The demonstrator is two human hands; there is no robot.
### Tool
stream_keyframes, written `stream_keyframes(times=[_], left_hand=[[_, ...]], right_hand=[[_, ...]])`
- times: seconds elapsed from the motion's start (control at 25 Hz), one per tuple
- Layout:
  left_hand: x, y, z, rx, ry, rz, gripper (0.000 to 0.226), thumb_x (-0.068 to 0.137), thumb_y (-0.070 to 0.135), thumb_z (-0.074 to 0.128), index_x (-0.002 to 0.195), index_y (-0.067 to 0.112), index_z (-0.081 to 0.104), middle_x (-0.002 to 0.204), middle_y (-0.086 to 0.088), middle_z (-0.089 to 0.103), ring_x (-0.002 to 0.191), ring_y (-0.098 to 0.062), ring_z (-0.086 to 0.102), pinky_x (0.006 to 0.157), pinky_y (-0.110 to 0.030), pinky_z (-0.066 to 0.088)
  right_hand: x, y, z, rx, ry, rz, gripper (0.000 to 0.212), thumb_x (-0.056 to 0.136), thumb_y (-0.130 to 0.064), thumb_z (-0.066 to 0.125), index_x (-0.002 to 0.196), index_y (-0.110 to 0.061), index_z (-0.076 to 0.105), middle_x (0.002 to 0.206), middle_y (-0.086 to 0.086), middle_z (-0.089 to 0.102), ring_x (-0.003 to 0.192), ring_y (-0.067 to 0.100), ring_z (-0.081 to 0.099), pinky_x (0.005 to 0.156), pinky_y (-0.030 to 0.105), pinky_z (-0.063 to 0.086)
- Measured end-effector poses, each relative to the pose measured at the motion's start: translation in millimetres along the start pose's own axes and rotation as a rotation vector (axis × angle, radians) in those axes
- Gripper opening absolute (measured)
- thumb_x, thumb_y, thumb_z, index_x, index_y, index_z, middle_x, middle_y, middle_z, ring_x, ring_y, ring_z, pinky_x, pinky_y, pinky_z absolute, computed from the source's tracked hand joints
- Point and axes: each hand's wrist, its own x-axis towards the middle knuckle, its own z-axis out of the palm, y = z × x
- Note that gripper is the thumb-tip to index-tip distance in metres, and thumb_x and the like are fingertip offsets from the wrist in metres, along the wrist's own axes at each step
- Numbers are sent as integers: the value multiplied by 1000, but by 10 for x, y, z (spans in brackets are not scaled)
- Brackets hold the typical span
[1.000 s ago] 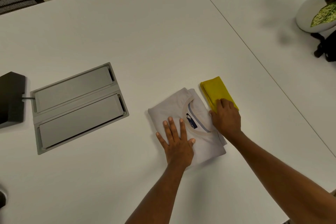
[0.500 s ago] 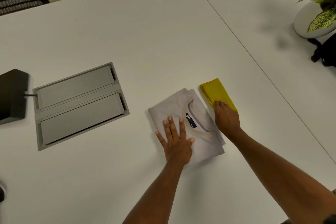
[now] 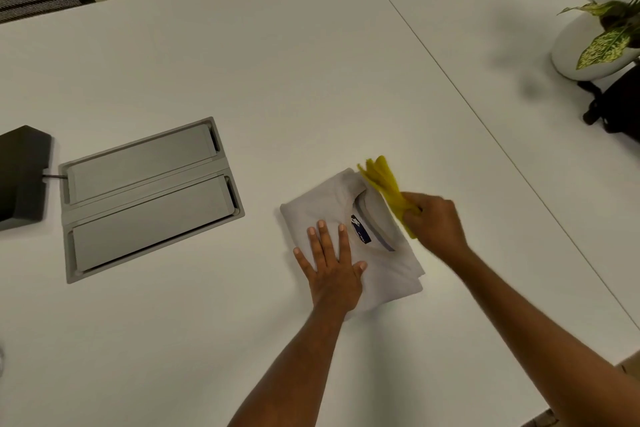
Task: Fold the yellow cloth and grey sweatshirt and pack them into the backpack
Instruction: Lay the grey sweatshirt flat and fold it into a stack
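A broad white worktop [image 3: 242,45] fills the view, a thin seam running across it toward the far right. Nearest the camera, two bare forearms reach in from the lower edge. The left hand [image 3: 332,263] lies flat with its fingers spread, palm pressed on the near-left part of the folded pale grey sweatshirt [image 3: 388,270], which rests on the worktop as a neat rectangle with its collar and a dark blue neck label [image 3: 360,228] facing up. Just to the right, the right hand [image 3: 434,222] is closed around the near end of the folded yellow cloth [image 3: 386,180]; the cloth is lifted and tilted, its blurred far end fanning out over the sweatshirt's far-right corner. To the left, well apart from the clothes, a grey rectangular cable hatch with two flaps [image 3: 149,198] is set into the worktop, and a black block [image 3: 20,177] stands beside it at the left edge. Far right, a white round pot holding a green variegated plant [image 3: 602,42] stands just behind a black backpack [image 3: 620,100], only partly in view.
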Motion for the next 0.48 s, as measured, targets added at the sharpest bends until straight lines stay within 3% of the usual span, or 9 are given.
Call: stream_keyframes(times=[0.04,0.12,0.16,0.24,0.36,0.48], left_hand=[[5,6,-3,-11,-5,-5,85,102,70,21,172,23,10,179,-21,-2,165,-43,-2,124,-76,-5],[36,18,-54,-17,-67,-11,83,105,67,19,171,26,-10,174,-16,-30,161,-38,-29,121,-75,-19],[48,14,-105,-11,-134,-13,82,107,65,18,167,28,-22,168,-14,-44,154,-36,-43,118,-74,-25],[52,-45,-180,-2,-244,40,82,107,64,18,163,30,-32,160,-12,-55,147,-35,-53,115,-75,-29],[-40,-240,-181,-9,-198,174,84,100,64,12,171,25,-8,172,-16,-33,159,-37,-34,119,-74,-20],[-267,-490,-74,38,-63,273,81,109,63,21,172,13,7,179,-19,-3,165,-44,-2,127,-67,2]], right_hand=[[-162,-96,81,-63,-22,-45,39,89,-21,61,122,-33,78,92,6,79,85,31,73,68,36,53],[-434,-241,355,-229,-83,-144,46,94,-22,62,139,-34,68,121,6,77,106,37,72,81,40,56],[-538,-292,510,-280,-117,-178,47,95,-21,61,140,-31,66,127,6,74,109,38,70,84,41,56],[-671,-350,775,-318,-121,-241,42,94,-17,60,136,-22,65,129,7,72,105,38,72,79,43,58],[-749,-354,966,-386,-18,-322,43,79,-8,78,122,-11,73,119,12,77,93,35,78,60,44,61],[-788,-341,1013,-457,3,-389,64,48,-8,96,110,-8,78,105,12,81,78,27,80,44,36,57]])
